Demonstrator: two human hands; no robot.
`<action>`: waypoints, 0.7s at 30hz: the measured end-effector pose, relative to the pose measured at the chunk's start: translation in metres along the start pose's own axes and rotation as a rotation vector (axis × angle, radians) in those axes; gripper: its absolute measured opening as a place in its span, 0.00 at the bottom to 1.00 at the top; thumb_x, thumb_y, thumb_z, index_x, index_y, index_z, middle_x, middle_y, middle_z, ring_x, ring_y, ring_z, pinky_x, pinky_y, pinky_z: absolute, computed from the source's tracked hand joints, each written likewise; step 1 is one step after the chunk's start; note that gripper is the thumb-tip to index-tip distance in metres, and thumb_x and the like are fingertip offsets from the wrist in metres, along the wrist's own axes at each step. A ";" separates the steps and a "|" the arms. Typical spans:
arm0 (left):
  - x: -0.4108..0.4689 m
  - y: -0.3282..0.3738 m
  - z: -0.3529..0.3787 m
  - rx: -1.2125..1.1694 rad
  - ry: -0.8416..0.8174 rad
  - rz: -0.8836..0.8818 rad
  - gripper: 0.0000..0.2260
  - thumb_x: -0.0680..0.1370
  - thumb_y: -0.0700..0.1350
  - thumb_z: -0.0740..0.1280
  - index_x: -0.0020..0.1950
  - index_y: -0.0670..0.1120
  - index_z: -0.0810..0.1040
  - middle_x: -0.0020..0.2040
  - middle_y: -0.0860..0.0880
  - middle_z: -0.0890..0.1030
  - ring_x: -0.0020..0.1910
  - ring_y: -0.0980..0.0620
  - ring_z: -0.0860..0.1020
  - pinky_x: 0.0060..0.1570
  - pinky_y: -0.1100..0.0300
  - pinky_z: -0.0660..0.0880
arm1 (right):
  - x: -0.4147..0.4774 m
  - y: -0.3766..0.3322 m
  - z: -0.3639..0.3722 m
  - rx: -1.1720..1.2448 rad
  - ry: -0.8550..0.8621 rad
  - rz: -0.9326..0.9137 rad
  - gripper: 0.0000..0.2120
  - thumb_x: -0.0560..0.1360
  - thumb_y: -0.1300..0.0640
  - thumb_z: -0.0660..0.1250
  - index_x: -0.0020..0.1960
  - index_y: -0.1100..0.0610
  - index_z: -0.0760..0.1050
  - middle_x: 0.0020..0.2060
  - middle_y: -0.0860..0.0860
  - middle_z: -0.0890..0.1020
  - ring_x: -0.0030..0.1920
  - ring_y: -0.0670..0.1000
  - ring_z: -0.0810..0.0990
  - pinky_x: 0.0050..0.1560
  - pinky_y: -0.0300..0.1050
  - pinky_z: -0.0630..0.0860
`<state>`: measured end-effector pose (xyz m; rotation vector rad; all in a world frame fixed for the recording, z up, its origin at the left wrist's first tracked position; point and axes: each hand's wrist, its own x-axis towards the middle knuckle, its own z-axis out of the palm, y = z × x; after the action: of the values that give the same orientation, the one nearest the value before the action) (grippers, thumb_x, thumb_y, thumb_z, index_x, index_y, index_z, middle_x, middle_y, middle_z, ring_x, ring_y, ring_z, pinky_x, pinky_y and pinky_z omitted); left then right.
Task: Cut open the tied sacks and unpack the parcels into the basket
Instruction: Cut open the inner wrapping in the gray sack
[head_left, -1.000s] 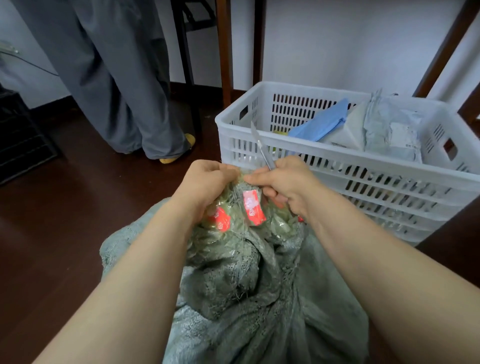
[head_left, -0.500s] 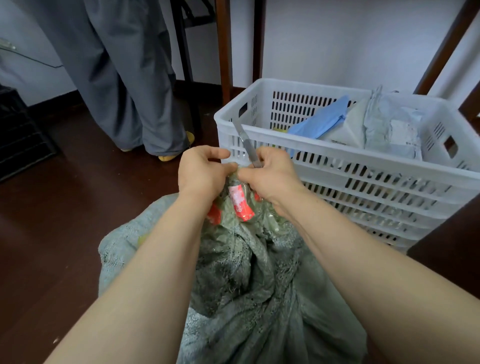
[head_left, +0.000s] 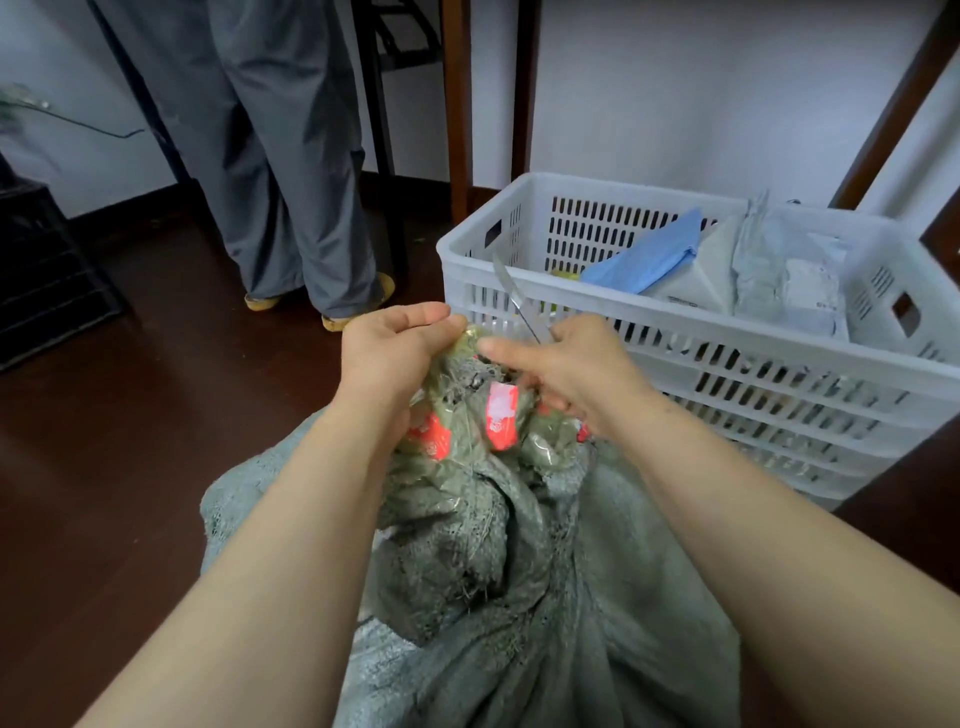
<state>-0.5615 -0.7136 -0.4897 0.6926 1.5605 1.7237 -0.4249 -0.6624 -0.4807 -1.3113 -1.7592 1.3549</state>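
Left hand (head_left: 389, 358), right hand (head_left: 576, 364) close together (both curled).

A dark brown wooden floor (head_left: 130, 441) is carrying a crumpled grey-green woven sack (head_left: 597, 623), which is slumping in the near middle. A white slotted plastic basket (head_left: 727, 374) is standing just beyond it to the right. A black crate (head_left: 47, 280) is sitting at the left edge, and a person in yellow shoes (head_left: 358, 306) is standing farther off, near brown wooden legs (head_left: 457, 130) by the wall.

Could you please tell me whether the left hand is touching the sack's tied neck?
Touching. The head view shows the left hand gripping the sack at its bunched neck.
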 end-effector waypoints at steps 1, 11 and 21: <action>0.000 0.000 0.000 -0.004 -0.031 -0.001 0.05 0.72 0.34 0.72 0.47 0.39 0.80 0.35 0.45 0.82 0.33 0.53 0.81 0.38 0.60 0.80 | 0.002 0.003 0.002 -0.030 0.005 -0.005 0.26 0.66 0.47 0.77 0.50 0.68 0.77 0.29 0.54 0.75 0.20 0.46 0.63 0.23 0.40 0.62; -0.004 -0.005 0.005 0.204 -0.226 -0.113 0.26 0.65 0.59 0.76 0.49 0.38 0.83 0.48 0.45 0.84 0.56 0.44 0.79 0.42 0.58 0.77 | 0.009 0.004 0.006 -0.038 0.040 -0.082 0.09 0.69 0.66 0.70 0.46 0.71 0.77 0.26 0.52 0.71 0.26 0.48 0.68 0.31 0.42 0.68; -0.001 -0.015 0.010 0.283 -0.030 0.060 0.07 0.73 0.42 0.73 0.34 0.46 0.83 0.44 0.39 0.84 0.44 0.46 0.80 0.56 0.47 0.76 | 0.007 0.011 0.013 -0.035 0.052 -0.107 0.15 0.69 0.59 0.74 0.46 0.71 0.78 0.32 0.55 0.75 0.32 0.49 0.73 0.38 0.45 0.71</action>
<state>-0.5510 -0.7079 -0.5031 0.9091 1.7977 1.5413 -0.4346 -0.6604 -0.4959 -1.2416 -1.7985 1.2258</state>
